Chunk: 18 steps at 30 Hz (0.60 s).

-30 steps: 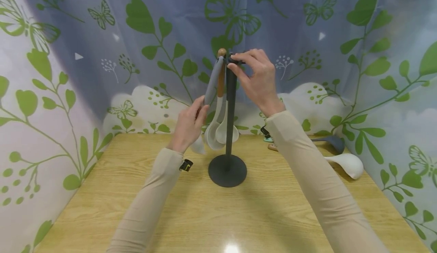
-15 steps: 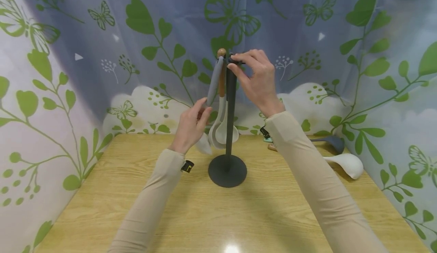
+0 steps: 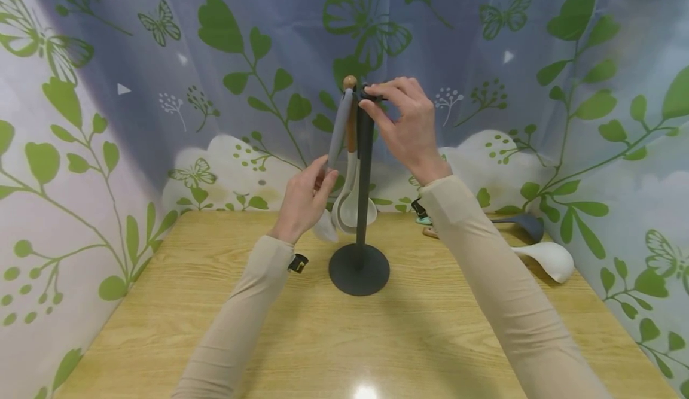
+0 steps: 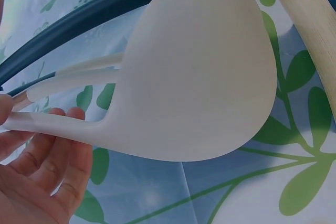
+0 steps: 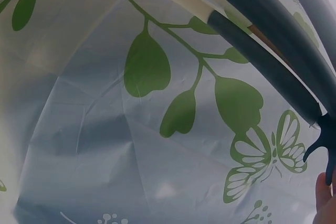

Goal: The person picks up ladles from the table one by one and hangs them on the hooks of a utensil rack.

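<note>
You're apparently steadying the grey-handled white utensil (image 3: pixel 339 128) on the round-based black stand (image 3: pixel 363 201), near the wood-grained table (image 3: pixel 161 327)'s back edge, left hand (image 3: pixel 302 200) pinching its white neck, right hand (image 3: pixel 407 122) pinching the stand's top; next probably calls for gentle release.

A light wooden table (image 3: pixel 161 327) stands before a curtain (image 3: pixel 296 10) printed with green leaves and butterflies, with a white ladle (image 3: pixel 554 261) and, just behind it, a dark grey ladle (image 3: pixel 529 228) lying toward its right edge.
</note>
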{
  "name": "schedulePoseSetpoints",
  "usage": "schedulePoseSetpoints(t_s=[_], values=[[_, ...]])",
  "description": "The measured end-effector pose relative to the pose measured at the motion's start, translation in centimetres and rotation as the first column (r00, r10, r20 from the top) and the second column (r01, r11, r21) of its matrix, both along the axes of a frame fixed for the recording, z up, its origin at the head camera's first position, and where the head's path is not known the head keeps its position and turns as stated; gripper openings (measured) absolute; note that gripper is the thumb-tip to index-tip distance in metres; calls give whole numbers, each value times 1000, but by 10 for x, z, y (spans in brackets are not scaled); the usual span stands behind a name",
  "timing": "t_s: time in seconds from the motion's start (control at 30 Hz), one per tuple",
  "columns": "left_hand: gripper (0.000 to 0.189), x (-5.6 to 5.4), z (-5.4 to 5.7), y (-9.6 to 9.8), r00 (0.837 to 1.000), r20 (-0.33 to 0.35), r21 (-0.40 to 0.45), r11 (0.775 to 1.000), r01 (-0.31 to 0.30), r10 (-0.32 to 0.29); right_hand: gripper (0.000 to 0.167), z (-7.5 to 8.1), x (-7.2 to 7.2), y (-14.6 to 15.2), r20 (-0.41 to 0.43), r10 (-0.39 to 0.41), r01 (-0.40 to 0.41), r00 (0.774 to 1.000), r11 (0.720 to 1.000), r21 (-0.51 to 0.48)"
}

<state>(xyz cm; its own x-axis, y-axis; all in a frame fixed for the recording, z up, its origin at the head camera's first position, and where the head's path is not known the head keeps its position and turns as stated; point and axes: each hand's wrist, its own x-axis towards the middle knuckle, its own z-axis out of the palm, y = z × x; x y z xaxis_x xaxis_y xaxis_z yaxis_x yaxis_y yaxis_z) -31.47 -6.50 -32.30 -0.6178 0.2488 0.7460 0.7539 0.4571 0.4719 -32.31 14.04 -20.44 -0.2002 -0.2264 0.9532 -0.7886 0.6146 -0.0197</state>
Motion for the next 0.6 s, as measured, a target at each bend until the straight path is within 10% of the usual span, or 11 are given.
schedulePoseSetpoints(t_s=[0.6], values=[[39, 1, 4, -4, 998, 4, 14, 998, -68, 68, 31, 3, 4, 0, 55, 10, -11, 998, 1000, 7]])
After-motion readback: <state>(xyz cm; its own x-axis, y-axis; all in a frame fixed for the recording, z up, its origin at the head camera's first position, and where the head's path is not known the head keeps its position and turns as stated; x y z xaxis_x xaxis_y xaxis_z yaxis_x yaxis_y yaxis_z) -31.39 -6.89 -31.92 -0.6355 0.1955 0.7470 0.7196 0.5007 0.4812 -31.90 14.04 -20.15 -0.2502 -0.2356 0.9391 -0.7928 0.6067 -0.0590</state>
